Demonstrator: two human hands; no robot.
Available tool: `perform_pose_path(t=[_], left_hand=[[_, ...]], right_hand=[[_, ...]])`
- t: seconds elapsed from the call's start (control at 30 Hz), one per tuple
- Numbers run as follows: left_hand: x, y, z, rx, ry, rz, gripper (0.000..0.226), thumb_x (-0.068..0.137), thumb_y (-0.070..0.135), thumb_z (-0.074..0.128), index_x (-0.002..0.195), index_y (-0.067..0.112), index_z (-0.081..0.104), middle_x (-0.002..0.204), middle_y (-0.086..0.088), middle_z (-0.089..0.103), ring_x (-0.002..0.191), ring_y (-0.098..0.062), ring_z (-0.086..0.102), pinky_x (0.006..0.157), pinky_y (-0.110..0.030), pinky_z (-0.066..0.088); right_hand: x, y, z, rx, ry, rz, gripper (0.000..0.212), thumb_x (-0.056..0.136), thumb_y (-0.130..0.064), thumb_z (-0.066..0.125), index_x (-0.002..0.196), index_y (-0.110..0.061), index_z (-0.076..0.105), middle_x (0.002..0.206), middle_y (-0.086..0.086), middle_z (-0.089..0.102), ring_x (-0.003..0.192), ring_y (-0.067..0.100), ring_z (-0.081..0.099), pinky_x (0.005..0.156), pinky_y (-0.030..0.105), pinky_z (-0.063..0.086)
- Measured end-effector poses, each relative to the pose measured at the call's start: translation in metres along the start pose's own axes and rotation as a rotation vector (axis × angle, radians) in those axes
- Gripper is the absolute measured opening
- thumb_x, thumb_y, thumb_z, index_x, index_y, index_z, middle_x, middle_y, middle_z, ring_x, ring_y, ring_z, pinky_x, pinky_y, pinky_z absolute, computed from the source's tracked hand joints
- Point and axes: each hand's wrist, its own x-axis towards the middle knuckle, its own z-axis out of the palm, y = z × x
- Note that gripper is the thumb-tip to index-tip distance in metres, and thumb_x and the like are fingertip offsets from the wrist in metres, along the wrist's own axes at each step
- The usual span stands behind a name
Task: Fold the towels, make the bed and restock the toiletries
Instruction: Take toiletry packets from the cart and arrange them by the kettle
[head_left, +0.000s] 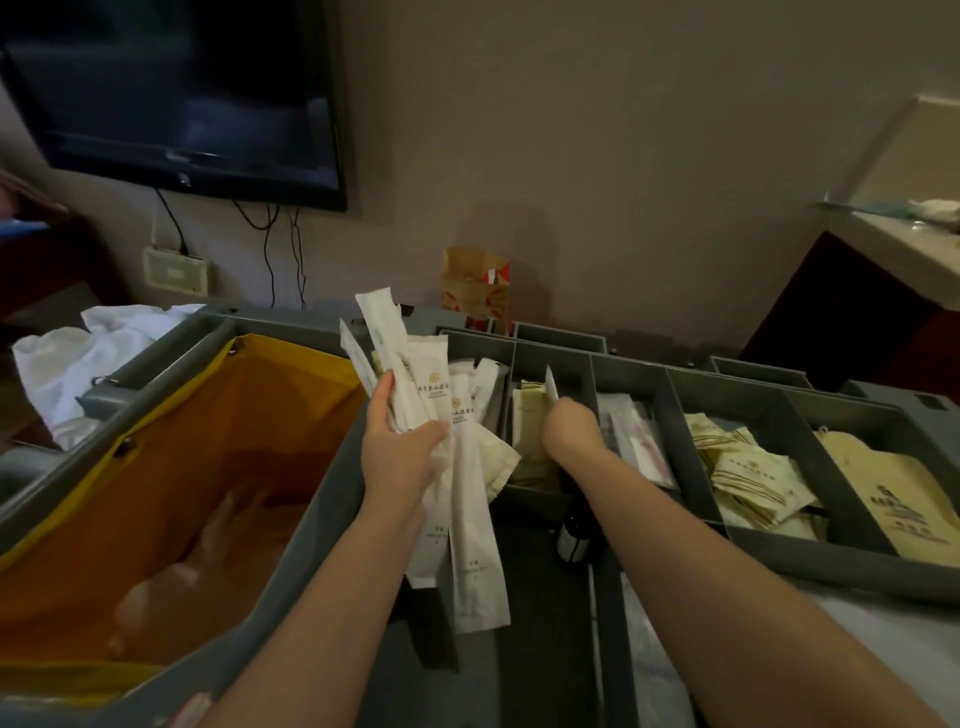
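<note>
This is a hotel guest room being serviced. A grey housekeeping cart (322, 519) fills the foreground, its top split into compartments (680, 441) stocked with sealed, logo-printed guest packets (748, 478) sorted by kind. A yellow laundry bag (208, 441) hangs open in the cart's frame, and white linen (104, 353) is heaped just beyond it. A flat TV (176, 88) is mounted on the plain wall, with cables (270, 249) hanging below it. A pale vanity counter (909, 244) stands at the right.
</note>
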Motion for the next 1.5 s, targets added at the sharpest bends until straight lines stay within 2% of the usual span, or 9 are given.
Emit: perform_pose_path(t=[0.2, 0.33, 0.5, 0.67, 0.77, 0.87, 1.03, 1.2, 1.5], left_hand=[[-0.003, 0.000, 0.004, 0.031, -0.037, 0.021, 0.077, 0.084, -0.004, 0.063, 0.142, 0.036, 0.033, 0.139, 0.002, 0.044, 0.119, -0.020, 0.048, 0.082, -0.036, 0.053], [-0.008, -0.002, 0.012, 0.008, -0.101, -0.024, 0.075, 0.083, -0.003, 0.064, 0.138, 0.040, 0.036, 0.134, 0.003, 0.048, 0.118, -0.025, 0.051, 0.092, -0.052, 0.051], [-0.021, 0.000, 0.021, -0.099, -0.201, -0.119, 0.073, 0.083, -0.005, 0.062, 0.135, 0.040, 0.039, 0.122, 0.001, 0.057, 0.103, -0.025, 0.061, 0.077, -0.047, 0.057], [-0.034, 0.002, 0.030, -0.210, -0.239, -0.174, 0.076, 0.083, -0.007, 0.061, 0.141, 0.036, 0.038, 0.121, -0.004, 0.061, 0.098, -0.025, 0.066, 0.070, -0.043, 0.059], [-0.042, 0.002, 0.032, -0.219, -0.252, -0.150, 0.073, 0.085, -0.006, 0.059, 0.140, 0.037, 0.037, 0.122, -0.003, 0.060, 0.100, -0.024, 0.065, 0.070, -0.042, 0.059], [-0.044, 0.003, 0.034, -0.215, -0.247, -0.123, 0.072, 0.085, -0.005, 0.059, 0.139, 0.038, 0.037, 0.128, -0.002, 0.055, 0.108, -0.025, 0.060, 0.077, -0.048, 0.058], [-0.043, 0.010, 0.029, -0.197, -0.234, -0.071, 0.074, 0.085, -0.006, 0.059, 0.139, 0.038, 0.035, 0.127, -0.001, 0.055, 0.110, -0.023, 0.058, 0.081, -0.047, 0.056], [-0.029, 0.027, 0.012, -0.096, -0.072, 0.009, 0.077, 0.082, -0.007, 0.061, 0.141, 0.036, 0.035, 0.134, 0.000, 0.050, 0.118, -0.026, 0.053, 0.091, -0.054, 0.050], [0.006, 0.045, -0.046, 0.069, -0.028, 0.038, 0.078, 0.083, -0.007, 0.061, 0.142, 0.036, 0.034, 0.135, 0.001, 0.049, 0.117, -0.024, 0.052, 0.086, -0.047, 0.054]], right_hand=[[-0.027, 0.018, -0.047, 0.618, 0.373, -0.108, 0.020, 0.100, -0.023, 0.042, 0.115, -0.016, 0.054, 0.099, 0.001, 0.059, 0.086, 0.016, 0.059, 0.070, 0.031, 0.051], [-0.037, 0.064, -0.060, 0.753, 0.561, -0.033, 0.034, 0.098, -0.023, 0.047, 0.131, -0.017, 0.044, 0.114, 0.005, 0.059, 0.090, 0.017, 0.059, 0.072, 0.034, 0.052], [-0.059, 0.096, -0.051, 0.058, 0.431, 0.074, 0.054, 0.096, -0.043, 0.045, 0.143, -0.019, 0.033, 0.141, 0.009, 0.043, 0.127, 0.030, 0.040, 0.102, 0.049, 0.033], [-0.118, 0.060, -0.043, 0.508, 0.178, -0.369, 0.024, 0.094, -0.034, 0.051, 0.117, -0.026, 0.055, 0.103, -0.015, 0.055, 0.095, 0.001, 0.053, 0.076, 0.016, 0.044], [-0.135, 0.044, -0.030, 0.407, 0.073, -0.460, 0.027, 0.086, -0.044, 0.061, 0.108, -0.028, 0.058, 0.112, -0.021, 0.045, 0.102, -0.003, 0.046, 0.083, 0.017, 0.037], [-0.134, 0.041, -0.021, 0.335, 0.053, -0.422, 0.035, 0.082, -0.046, 0.067, 0.109, -0.025, 0.062, 0.115, -0.022, 0.033, 0.104, -0.005, 0.037, 0.081, 0.015, 0.033], [-0.131, 0.037, -0.022, 0.641, 0.006, -0.349, 0.008, 0.091, -0.033, 0.059, 0.099, -0.031, 0.058, 0.098, -0.016, 0.059, 0.087, 0.000, 0.060, 0.059, 0.011, 0.045], [-0.113, 0.019, -0.041, 0.809, 0.020, -0.201, 0.017, 0.096, -0.039, 0.048, 0.108, -0.027, 0.054, 0.089, -0.012, 0.058, 0.078, 0.001, 0.056, 0.057, 0.020, 0.043], [-0.041, -0.049, -0.048, 0.882, -0.155, -0.035, 0.035, 0.099, -0.031, 0.048, 0.127, -0.011, 0.051, 0.101, 0.006, 0.061, 0.098, 0.023, 0.062, 0.087, 0.038, 0.053]])
